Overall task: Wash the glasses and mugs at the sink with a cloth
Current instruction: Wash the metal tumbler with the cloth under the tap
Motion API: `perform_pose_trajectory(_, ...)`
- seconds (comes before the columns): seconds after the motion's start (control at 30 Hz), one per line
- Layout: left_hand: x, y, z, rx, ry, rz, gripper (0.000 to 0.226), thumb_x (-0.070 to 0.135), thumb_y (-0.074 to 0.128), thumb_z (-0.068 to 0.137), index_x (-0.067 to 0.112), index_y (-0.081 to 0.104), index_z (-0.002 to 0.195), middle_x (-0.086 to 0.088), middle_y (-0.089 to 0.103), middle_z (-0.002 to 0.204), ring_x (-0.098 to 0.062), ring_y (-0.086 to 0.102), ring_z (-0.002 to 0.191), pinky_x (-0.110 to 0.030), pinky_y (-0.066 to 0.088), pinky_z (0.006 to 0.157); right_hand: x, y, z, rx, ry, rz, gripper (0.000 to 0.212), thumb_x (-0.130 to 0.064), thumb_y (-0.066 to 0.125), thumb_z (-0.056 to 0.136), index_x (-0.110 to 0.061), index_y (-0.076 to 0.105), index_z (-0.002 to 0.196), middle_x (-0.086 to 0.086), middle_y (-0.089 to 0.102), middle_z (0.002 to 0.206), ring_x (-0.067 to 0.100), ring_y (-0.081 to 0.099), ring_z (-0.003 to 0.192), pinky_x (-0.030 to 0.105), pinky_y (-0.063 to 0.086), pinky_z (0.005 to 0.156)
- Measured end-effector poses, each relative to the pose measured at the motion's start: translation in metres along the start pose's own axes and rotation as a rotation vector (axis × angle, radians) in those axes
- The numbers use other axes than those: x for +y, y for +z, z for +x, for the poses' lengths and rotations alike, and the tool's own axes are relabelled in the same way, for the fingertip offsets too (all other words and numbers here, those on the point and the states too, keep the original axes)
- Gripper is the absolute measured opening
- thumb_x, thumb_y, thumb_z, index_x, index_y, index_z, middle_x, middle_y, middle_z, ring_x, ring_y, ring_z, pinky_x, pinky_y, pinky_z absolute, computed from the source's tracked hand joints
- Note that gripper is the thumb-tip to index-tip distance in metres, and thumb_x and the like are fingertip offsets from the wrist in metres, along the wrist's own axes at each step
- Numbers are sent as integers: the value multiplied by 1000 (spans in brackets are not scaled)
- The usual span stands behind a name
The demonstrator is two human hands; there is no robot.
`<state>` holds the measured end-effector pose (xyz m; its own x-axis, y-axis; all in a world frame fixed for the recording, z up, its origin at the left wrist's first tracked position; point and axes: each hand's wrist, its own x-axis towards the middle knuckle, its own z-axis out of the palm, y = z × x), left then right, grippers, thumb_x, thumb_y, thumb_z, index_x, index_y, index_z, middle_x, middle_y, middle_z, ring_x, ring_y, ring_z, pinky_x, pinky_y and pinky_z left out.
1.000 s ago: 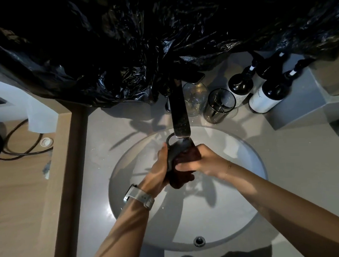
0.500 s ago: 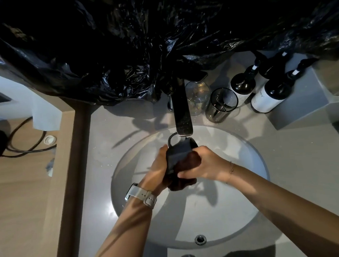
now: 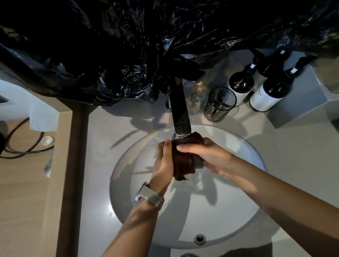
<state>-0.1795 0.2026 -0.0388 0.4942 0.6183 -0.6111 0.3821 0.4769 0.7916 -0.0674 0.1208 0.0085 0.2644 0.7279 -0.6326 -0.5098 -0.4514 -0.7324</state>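
Under the tap [image 3: 180, 115], the left hand [image 3: 163, 166] grips a mug [image 3: 198, 162] while the right hand [image 3: 208, 155] presses a cloth [image 3: 183, 159] around it.

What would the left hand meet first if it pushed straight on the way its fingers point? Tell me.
The left hand points up toward the faucet; its spout tip, just beyond the thumb, looks first in line. Depth is unclear, so it might pass beneath.
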Motion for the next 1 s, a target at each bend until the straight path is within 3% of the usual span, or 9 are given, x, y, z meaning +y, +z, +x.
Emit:
perform_pose_trajectory(0.1, 5, -8, 15, -174, -340, -202, 60, 51, 33, 99, 4, 60, 123, -25, 68, 105, -39, 64, 96, -55, 52, 86, 6, -4, 0, -54, -159, -360, 23, -2, 79, 75, -19, 71, 88, -1, 73, 82, 7, 69, 78, 25, 55, 74)
perform_pose_trajectory(0.27, 0, -14, 13, -342, -514, -324, 43, 43, 38, 95, 7, 61, 95, -14, 54, 74, -26, 48, 60, -24, 39, 48, 17, -18, 2, -135, -251, -896, 41, -12, 87, 67, -35, 54, 66, -14, 58, 67, -5, 54, 59, 10, 41, 59)
perform_pose_trajectory(0.37, -6, -6, 10, -253, -464, -383, 51, 43, 32, 101, 2, 62, 100, -18, 61, 75, -31, 55, 60, -33, 48, 52, 22, -16, 5, -97, -183, -710, 31, -11, 86, 68, -32, 63, 70, -15, 65, 67, -3, 59, 63, 14, 46, 64)
perform_pose_trajectory(0.47, -22, 7, 8, -38, -240, -307, 46, 43, 29, 105, 11, 62, 106, -22, 66, 105, -35, 65, 97, -48, 55, 88, 21, -9, 13, -18, 16, -177, 15, -9, 77, 78, -15, 72, 91, 0, 75, 83, 14, 71, 81, 29, 58, 73)
perform_pose_trajectory(0.53, -31, 8, 10, 105, -81, -161, 30, 43, 38, 103, 20, 56, 99, -13, 65, 103, -28, 64, 99, -53, 51, 95, 18, -6, 18, 55, 89, -14, 18, -14, 75, 82, -11, 72, 99, 10, 75, 95, 22, 72, 88, 35, 60, 76)
perform_pose_trajectory(0.67, -19, 2, 18, 73, -166, -95, 44, 56, 45, 92, 17, 60, 105, -18, 67, 107, -31, 66, 98, -50, 55, 86, 22, -2, 19, 103, 31, 24, 14, -17, 73, 85, -13, 73, 98, 11, 75, 98, 25, 72, 94, 39, 57, 86)
perform_pose_trajectory(0.8, -6, 0, 27, -58, -444, -267, 54, 52, 47, 90, 1, 65, 98, -26, 64, 94, -53, 63, 92, -46, 49, 68, 26, -12, 12, 46, -109, -268, 8, -11, 73, 84, -12, 69, 90, 8, 72, 90, 21, 69, 88, 38, 56, 85)
perform_pose_trajectory(0.9, -8, -4, 25, -152, -445, -274, 42, 46, 47, 94, 8, 63, 98, -14, 62, 81, -32, 59, 71, -35, 45, 65, 28, -25, -2, 17, -209, -549, 15, -15, 77, 81, -16, 66, 91, 1, 69, 88, 10, 63, 80, 24, 50, 78)
perform_pose_trajectory(1.0, -15, -13, 25, -78, -435, -307, 44, 48, 45, 95, 6, 59, 97, -9, 63, 69, -21, 56, 51, -22, 43, 41, 33, -48, -19, 42, -253, -580, 19, -12, 77, 80, -15, 66, 95, -2, 68, 84, 3, 62, 75, 17, 48, 72)
